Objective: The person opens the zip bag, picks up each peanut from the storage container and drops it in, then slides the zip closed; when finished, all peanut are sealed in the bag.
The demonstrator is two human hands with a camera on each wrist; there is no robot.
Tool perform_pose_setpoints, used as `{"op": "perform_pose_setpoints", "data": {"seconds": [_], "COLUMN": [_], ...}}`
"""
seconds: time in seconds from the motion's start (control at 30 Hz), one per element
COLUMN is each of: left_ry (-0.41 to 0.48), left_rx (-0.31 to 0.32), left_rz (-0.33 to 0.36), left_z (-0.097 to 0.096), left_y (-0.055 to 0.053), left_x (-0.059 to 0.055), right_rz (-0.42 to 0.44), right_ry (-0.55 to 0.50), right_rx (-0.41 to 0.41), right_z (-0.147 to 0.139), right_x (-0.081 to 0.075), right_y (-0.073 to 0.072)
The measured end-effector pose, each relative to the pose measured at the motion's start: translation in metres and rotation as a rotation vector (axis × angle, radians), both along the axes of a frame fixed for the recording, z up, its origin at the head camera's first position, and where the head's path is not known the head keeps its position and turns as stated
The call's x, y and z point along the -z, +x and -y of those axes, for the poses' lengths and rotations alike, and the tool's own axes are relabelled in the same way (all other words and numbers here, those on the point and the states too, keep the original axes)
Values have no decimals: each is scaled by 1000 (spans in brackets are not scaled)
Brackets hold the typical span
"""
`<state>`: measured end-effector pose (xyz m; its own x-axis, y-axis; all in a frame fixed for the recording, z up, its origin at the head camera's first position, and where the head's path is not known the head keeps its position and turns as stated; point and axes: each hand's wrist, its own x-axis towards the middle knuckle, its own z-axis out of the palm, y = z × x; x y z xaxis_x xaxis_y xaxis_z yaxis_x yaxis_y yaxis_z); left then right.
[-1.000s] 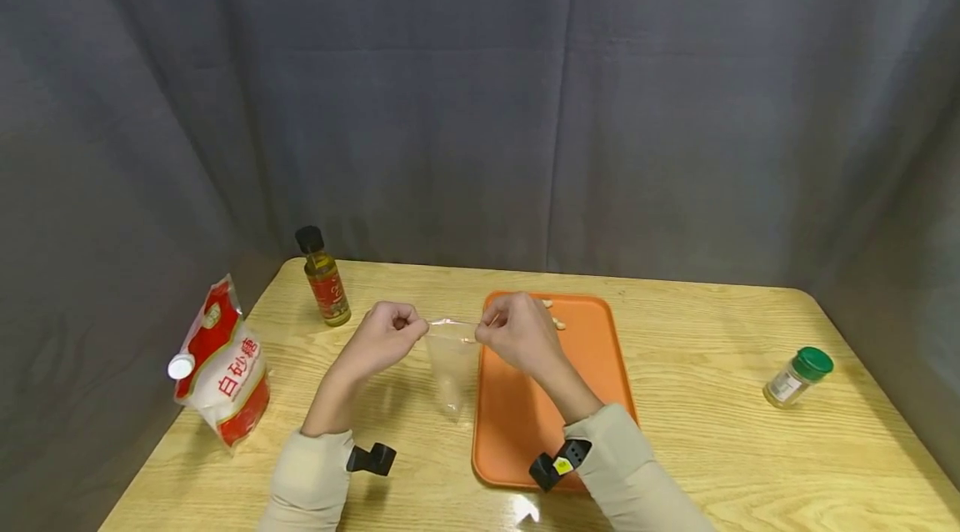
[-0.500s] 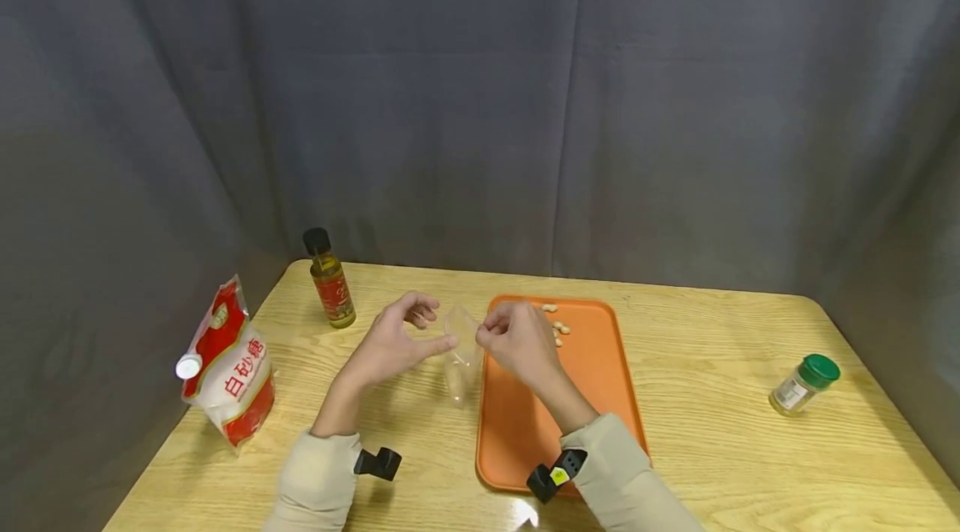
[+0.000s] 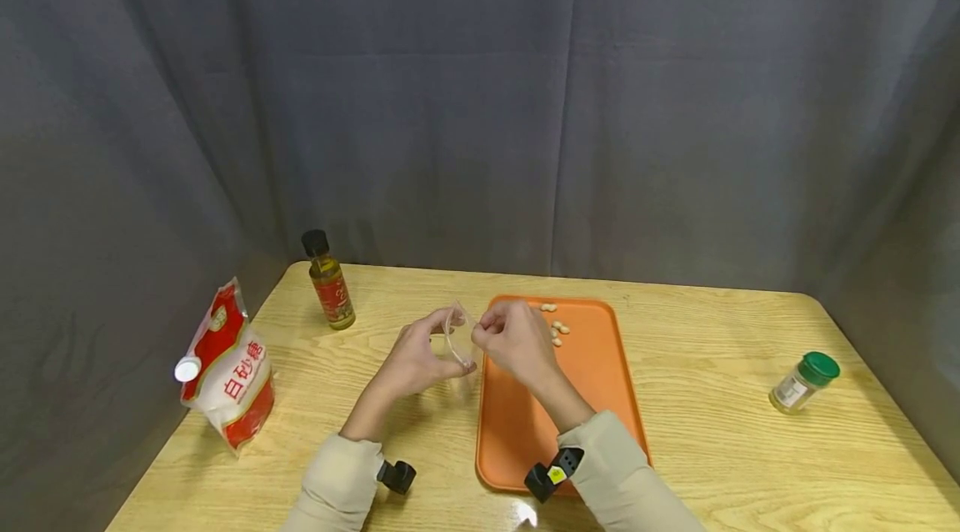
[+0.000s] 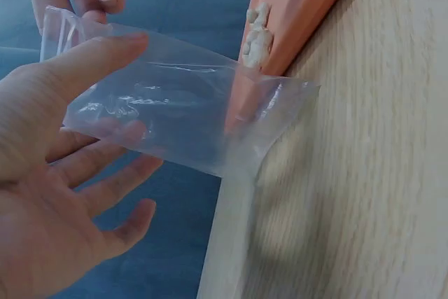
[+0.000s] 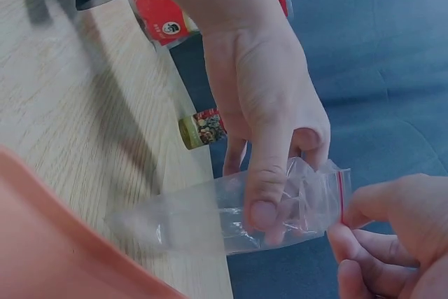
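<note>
A clear plastic zip bag (image 4: 189, 96) with a red line near its top hangs between both hands, over the table beside the orange tray. In the head view its mouth stands apart as a loop. My left hand (image 3: 420, 358) curves around the upper bag, thumb on one side and fingers on the other. At the bag's top edge, my right hand (image 3: 519, 338) pinches with thumb and forefinger, plain in the right wrist view beside the zip bag (image 5: 210, 215). Several peanuts (image 3: 558, 328) lie on the far part of the tray (image 3: 600, 407).
On the left stand a red and white sugar bag (image 3: 238, 373) with a white cap and a dark-capped oil bottle (image 3: 333, 294). A green-lidded shaker jar (image 3: 802, 386) is at the right. Grey curtain (image 3: 420, 115) hangs behind the wooden table (image 3: 712, 415).
My left hand lets go of the bag's top edge, spreads, then moves right and closes around the upper bag. The bag's mouth widens. My right hand keeps its pinch nearly in place.
</note>
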<state>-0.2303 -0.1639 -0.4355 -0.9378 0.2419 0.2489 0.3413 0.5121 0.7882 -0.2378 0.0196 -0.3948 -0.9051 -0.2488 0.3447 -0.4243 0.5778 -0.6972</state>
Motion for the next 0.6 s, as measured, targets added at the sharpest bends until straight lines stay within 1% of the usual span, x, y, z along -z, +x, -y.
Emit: {"op": "perform_pose_setpoints", "data": {"seconds": [0.1, 0.2, 0.27, 0.33, 0.4, 0.43, 0.53, 0.6], "left_ry": [14, 17, 14, 6, 0, -1, -1, 2], "left_rx": [-10, -6, -12, -27, -37, -41, -43, -37], "left_rz": [-12, -19, -21, -14, 0, 3, 12, 18], "left_z": [2, 3, 4, 4, 4, 4, 4, 3], "left_y": [-1, -3, -4, -4, -4, -4, -3, -2], "left_x": [3, 5, 5, 6, 5, 5, 5, 5], "right_rz": [10, 16, 19, 20, 20, 22, 14, 1], "right_ry": [-3, -18, -18, 6, 58, 101, 259, 362], "right_rx": [-5, -5, -4, -3, -5, -4, -16, -38], "right_z": [-1, -5, -10, -15, -20, -23, -28, -32], "right_x": [-1, -4, -6, -7, -4, -1, 14, 26], "right_y": [0, -1, -5, -9, -15, -18, -25, -28]}}
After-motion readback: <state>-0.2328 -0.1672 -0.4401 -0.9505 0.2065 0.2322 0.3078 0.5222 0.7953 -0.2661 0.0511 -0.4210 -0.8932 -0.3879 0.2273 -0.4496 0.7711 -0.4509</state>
